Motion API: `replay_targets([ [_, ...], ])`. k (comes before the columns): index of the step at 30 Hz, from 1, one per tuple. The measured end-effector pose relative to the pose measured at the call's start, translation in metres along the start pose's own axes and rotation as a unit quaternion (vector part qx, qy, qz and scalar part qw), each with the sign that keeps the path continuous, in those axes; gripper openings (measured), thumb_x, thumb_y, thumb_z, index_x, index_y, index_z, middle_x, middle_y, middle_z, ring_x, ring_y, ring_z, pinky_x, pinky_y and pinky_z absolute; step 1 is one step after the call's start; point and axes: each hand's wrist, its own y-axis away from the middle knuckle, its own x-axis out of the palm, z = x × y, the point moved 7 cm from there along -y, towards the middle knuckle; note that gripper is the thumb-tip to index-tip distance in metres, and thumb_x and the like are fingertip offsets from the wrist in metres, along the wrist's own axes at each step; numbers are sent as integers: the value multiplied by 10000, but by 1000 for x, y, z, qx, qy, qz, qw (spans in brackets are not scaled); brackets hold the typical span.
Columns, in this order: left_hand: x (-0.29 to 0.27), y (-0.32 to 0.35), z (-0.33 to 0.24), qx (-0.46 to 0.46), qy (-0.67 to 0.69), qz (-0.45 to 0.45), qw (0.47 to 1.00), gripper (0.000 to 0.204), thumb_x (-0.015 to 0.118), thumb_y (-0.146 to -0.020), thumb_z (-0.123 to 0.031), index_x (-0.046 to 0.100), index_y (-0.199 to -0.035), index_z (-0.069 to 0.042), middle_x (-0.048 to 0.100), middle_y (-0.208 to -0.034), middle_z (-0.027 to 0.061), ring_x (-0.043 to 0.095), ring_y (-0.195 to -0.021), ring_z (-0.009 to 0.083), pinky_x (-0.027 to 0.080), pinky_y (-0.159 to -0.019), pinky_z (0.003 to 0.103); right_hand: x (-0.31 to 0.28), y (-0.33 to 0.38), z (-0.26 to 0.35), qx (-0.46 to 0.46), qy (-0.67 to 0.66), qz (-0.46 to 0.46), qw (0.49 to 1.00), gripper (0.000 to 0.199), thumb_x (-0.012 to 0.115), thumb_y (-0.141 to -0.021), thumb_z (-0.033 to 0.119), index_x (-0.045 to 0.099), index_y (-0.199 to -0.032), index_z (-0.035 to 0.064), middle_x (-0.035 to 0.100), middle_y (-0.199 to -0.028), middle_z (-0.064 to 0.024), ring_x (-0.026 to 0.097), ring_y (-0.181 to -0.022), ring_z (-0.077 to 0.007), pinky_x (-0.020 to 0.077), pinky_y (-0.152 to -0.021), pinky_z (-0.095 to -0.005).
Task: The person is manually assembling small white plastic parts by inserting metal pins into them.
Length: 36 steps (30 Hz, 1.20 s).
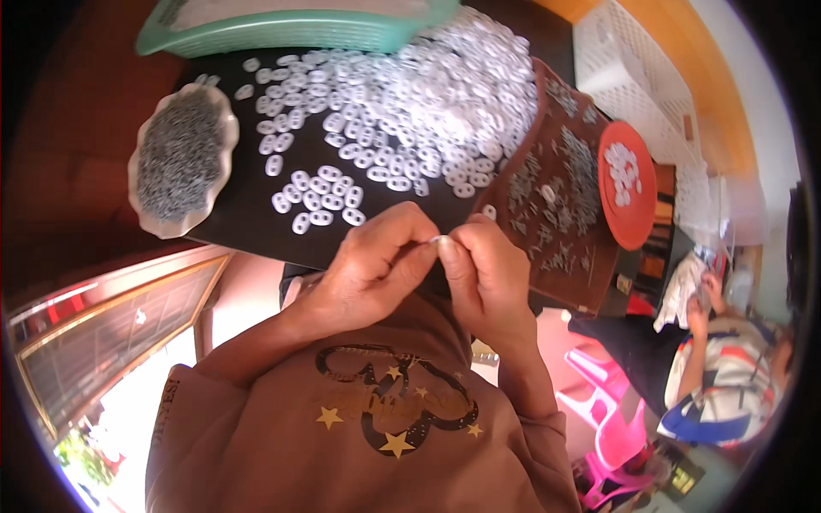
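Observation:
My left hand [376, 261] and my right hand [486, 274] meet at the table's near edge, fingers closed in a pinch. Between their fingertips shows a bit of a small white piece [440, 239]; the fingers cover most of it. Just beyond my left hand lies a small group of white oval plastic pieces [321, 198], each with two holes. Behind them spreads a big heap of the same pieces [453, 85]. Beside my right hand, a brown tray [560, 286] bears scattered small grey metal bits and a few white pieces.
A scalloped white dish [229, 128] of grey bits stands left. A green basket [299, 32] is at the back. Right are an orange-red plate [629, 224] with white pieces, white crates [633, 77] and a pink chair [611, 419]. Another person [727, 376] sits at far right.

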Motion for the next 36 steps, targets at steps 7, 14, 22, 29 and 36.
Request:
replay_targets([
  [7,8,2,11,12,63,6,998,61,565,-990,-9,552,-932,5,484,-801,23,415,-673,82,358,-586,243,-6,14,1,7,-26,54,998,79,629,-938,66,557,-927,35,529,-747,-127,561,-622,-327,430,-526,-408],
  [14,12,10,12,-83,62,2,995,68,530,-1040,-96,573,-1027,-45,549,-881,-19,457,-756,55,394,-684,211,-53,1,-25,72,1,61,995,100,661,-930,95,606,-970,22,591,-818,-133,621,-692,-303,491,-610,-362],
  [22,17,7,12,-99,222,-36,969,135,526,-1054,-148,581,-1093,-32,601,-871,-3,509,-730,36,445,-660,191,-18,-15,2,-34,-33,68,997,96,658,-927,18,566,-950,4,562,-771,-94,567,-616,-159,442,-546,-274],
  [29,23,8,17,-132,182,9,974,160,507,-1059,-138,580,-1135,-17,625,-875,11,540,-709,49,472,-644,200,-14,-7,-7,-33,-38,40,998,86,653,-935,25,568,-936,10,563,-738,-100,587,-586,-193,450,-532,-301],
  [36,20,12,24,-153,181,-7,971,155,506,-1059,-146,577,-1098,-13,615,-861,10,533,-701,47,466,-639,203,-57,-14,-29,-10,37,42,998,78,625,-943,81,623,-997,25,635,-899,-152,644,-766,-336,521,-680,-397],
])
